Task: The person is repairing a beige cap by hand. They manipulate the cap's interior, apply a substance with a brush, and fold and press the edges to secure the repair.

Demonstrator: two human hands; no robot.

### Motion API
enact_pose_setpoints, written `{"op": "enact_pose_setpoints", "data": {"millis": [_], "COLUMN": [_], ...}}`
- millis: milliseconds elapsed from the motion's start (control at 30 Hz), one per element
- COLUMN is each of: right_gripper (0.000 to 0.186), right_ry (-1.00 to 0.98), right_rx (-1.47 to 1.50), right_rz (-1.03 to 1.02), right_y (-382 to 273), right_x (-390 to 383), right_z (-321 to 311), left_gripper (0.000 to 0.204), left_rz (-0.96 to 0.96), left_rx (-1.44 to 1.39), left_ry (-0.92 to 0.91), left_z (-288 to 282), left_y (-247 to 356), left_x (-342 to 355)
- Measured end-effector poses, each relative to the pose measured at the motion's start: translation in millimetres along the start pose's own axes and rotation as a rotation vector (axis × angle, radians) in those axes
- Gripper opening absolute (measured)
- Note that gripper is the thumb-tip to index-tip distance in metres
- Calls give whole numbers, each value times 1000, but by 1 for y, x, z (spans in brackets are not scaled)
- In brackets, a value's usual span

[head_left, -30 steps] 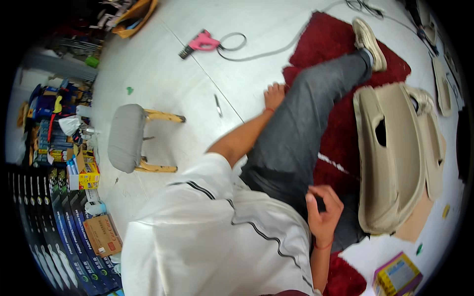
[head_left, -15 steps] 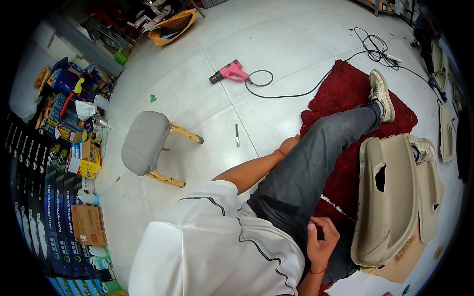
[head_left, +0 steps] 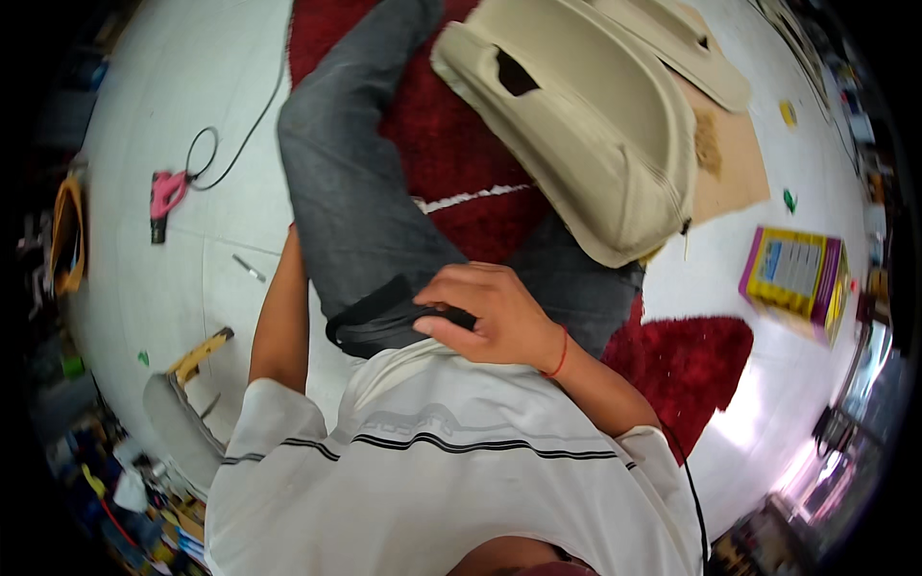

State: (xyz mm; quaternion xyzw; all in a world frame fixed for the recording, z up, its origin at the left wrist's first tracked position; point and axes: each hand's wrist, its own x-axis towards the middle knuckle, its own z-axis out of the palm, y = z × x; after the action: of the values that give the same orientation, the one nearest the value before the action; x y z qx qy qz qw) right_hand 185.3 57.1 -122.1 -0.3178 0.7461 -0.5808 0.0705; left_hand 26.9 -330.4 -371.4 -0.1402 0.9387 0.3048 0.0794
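My right hand [head_left: 490, 312] is over my lap, close to the waist of my grey trousers. Its fingers are bent and the thumb stands apart, with nothing seen between them. My left forearm [head_left: 280, 322] reaches down along the outside of my left thigh, which hides the hand. Beyond my right hand, a large beige moulded panel [head_left: 615, 144] with a dark cut-out lies tilted by my right leg, touched by neither hand. A dark red rug [head_left: 451, 144] is spread beneath my legs.
A pink heat gun [head_left: 167, 197] with a looped cord and a slim silver tool [head_left: 249, 267] lie on the floor at left. A grey padded stool [head_left: 178, 422] stands near left. At right are another beige panel [head_left: 677, 53], cardboard [head_left: 740, 182] and a yellow-purple tin [head_left: 792, 274].
The view has swung to the right, bringing the tin into sight. My right hand has gone from beside the panel to my lap. My left hand, seen before by my leg, is now hidden.
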Motion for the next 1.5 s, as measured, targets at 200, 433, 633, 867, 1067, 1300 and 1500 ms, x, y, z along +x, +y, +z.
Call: {"op": "enact_pose_setpoints", "data": {"millis": [200,433,633,867,1067,1300,1500], "right_gripper": [29,32,30,57,37,53,38], "right_ry": [37,77,340,1046,1306,765,1050], "right_rx": [10,-7,88,56,-277,-924,-1044], "right_rz": [-57,-114,-299,-347,533,878,835], "right_y": [-10,-20,-42,-18,130,212,147], "right_x": [-25,-27,-54,-117,-172,-262,-267], "right_z": [7,0,-42,-104,-133,-70,-132], "left_gripper": [46,44,43,44,44,46,45], "left_rz": [56,72,43,524,205,217,161], "left_rx": [44,33,-105,282,249,339,-173], "left_ry": [-74,-152,-203,104,-159,-134,380], "left_z": [-16,-40,-70,-77,5,-57,-134], "left_y": [3,-13,-25,-40,-31,-79,34], "left_x": [-15,-38,-69,-56,-84,-83,-42]}}
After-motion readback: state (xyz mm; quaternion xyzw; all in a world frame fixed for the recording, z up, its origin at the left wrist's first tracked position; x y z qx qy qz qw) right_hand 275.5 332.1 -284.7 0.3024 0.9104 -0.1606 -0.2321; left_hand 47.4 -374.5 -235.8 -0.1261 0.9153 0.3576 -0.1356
